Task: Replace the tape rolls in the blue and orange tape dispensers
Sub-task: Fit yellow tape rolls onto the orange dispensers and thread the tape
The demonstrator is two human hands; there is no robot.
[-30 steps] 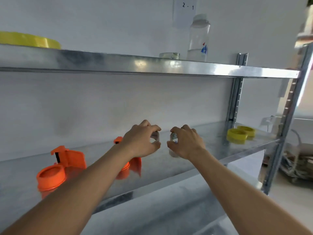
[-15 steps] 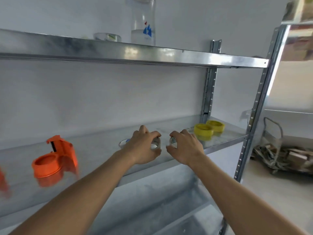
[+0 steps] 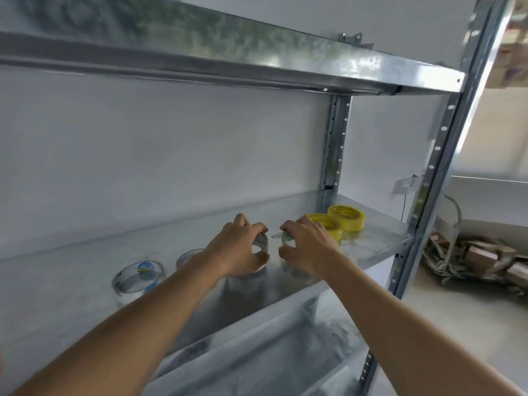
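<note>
A: What do the hands hold?
B: The left hand [image 3: 237, 250] grips a clear tape roll [image 3: 261, 243]; the right hand [image 3: 305, 247] pinches another clear roll [image 3: 286, 238], mostly hidden under its fingers. Both are over the middle shelf [image 3: 371, 247].
A: Which way do they face?
B: The left one stands on edge, its hole facing right. I cannot tell for the right one.
A: Anything else?
B: Two yellow tape rolls [image 3: 337, 222] lie flat, holes up, just behind the right hand. A clear ring with a blue label [image 3: 138, 277] lies to the left; another behind the left wrist is blurred.
</note>
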